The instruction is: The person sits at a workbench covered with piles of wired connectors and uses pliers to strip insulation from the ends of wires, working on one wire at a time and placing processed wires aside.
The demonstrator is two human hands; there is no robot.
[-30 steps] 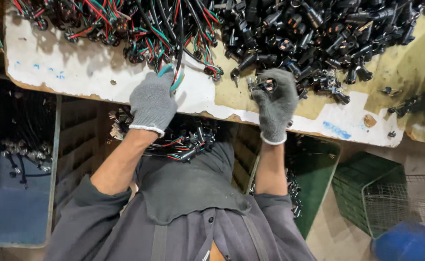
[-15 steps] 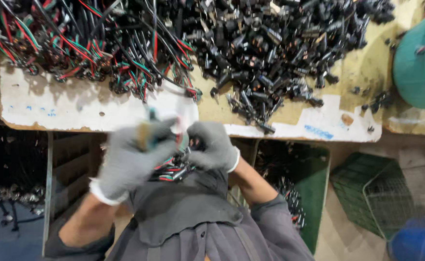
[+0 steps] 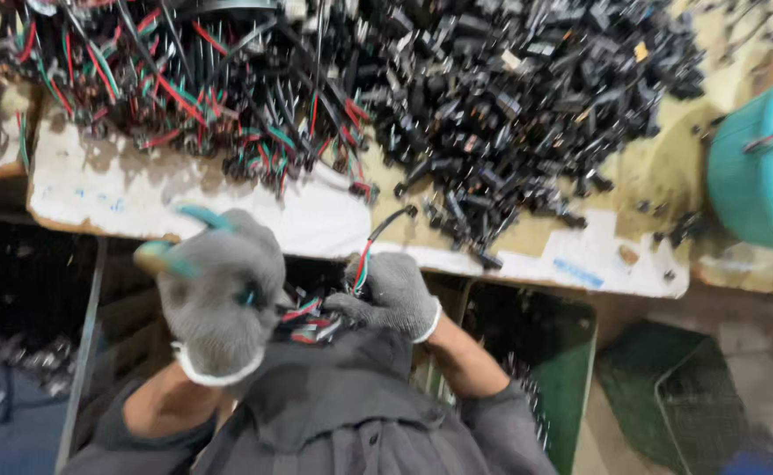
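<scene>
I see no packages, signs or screens here. The nearest thing to a label is a small blue marking [image 3: 577,273] on the white sheet [image 3: 316,220] covering my counter, near its front edge, right of my hands.

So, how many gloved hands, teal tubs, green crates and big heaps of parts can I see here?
Gloved hands: 2, the left hand and the right hand
Teal tub: 1
Green crates: 2, one and another
Heaps: 2, coloured wires and black connectors
Total: 7
</scene>
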